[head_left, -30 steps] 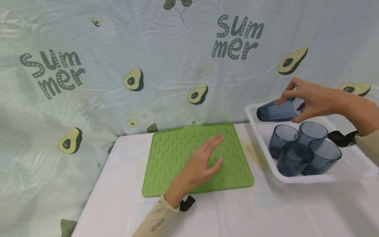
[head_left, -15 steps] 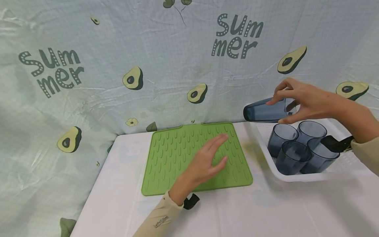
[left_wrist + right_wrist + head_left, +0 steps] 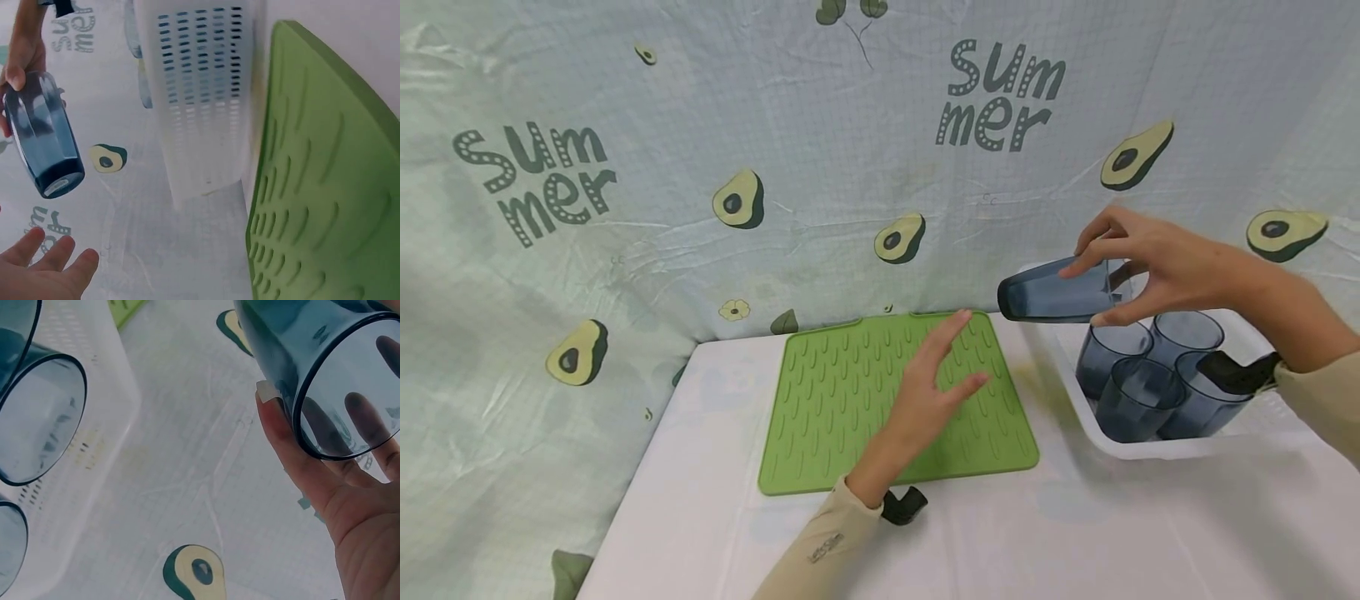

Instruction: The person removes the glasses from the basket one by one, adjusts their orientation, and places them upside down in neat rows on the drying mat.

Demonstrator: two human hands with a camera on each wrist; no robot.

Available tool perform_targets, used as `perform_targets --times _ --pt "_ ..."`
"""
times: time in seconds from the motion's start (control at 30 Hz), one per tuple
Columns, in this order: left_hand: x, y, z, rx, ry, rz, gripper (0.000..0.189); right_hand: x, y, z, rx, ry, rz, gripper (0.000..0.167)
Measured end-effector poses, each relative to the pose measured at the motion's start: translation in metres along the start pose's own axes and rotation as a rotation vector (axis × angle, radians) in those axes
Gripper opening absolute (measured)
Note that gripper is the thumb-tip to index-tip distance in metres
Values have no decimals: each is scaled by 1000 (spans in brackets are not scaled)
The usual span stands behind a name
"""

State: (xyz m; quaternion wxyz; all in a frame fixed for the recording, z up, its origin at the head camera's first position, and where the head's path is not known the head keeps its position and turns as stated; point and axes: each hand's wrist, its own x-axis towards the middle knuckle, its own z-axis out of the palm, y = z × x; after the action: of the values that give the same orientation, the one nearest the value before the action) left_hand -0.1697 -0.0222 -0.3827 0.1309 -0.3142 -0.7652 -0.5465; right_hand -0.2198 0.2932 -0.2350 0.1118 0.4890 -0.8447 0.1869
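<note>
A blue tinted glass (image 3: 1048, 292) lies sideways in the air, its base to the left, above the left rim of a white basket (image 3: 1093, 429). My right hand (image 3: 1157, 262) grips it near the mouth, thumb below and fingers over the top. In the right wrist view the thumb and fingers of the right hand (image 3: 356, 506) wrap the rim end of the glass (image 3: 281, 344). Over the green ridged mat (image 3: 835, 400) hovers my left hand (image 3: 925, 396), fingers spread and holding nothing. The left wrist view has its fingertips (image 3: 81, 269) apart from the glass (image 3: 50, 140).
Several blue glasses (image 3: 1138, 400) stand mouth up, close together, in the perforated basket. The mat lies on a white tablecloth (image 3: 1000, 533), left of the basket. Behind the table hangs a cloth (image 3: 820, 158) printed with avocados and lettering.
My right hand has carried the glass leftward, from over the basket to past its left rim. My left hand has shifted slightly right above the mat.
</note>
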Motion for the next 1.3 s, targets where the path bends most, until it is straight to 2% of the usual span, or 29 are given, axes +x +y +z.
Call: perform_targets --times 0.13,0.2,0.43,0.53,1.0,1.13,1.3 --pt "7 -2 5 -231 24 -39 68 1 -2 2 41 -2 6 64" --pt "10 -3 8 -330 31 -39 68 2 -4 3 61 -3 16 64" --pt "19 -7 17 -533 55 -29 67 5 -7 7 91 -4 13 64" --pt "21 -8 20 -581 71 -42 67 5 -8 9 105 -3 11 64" --pt "29 -7 29 -657 94 -61 62 10 -12 7 141 29 -8 66" --pt "33 -8 28 -679 51 -36 58 9 -14 8 158 38 2 66" --pt "38 -12 26 -805 -23 40 55 11 -17 10 173 59 -15 68"
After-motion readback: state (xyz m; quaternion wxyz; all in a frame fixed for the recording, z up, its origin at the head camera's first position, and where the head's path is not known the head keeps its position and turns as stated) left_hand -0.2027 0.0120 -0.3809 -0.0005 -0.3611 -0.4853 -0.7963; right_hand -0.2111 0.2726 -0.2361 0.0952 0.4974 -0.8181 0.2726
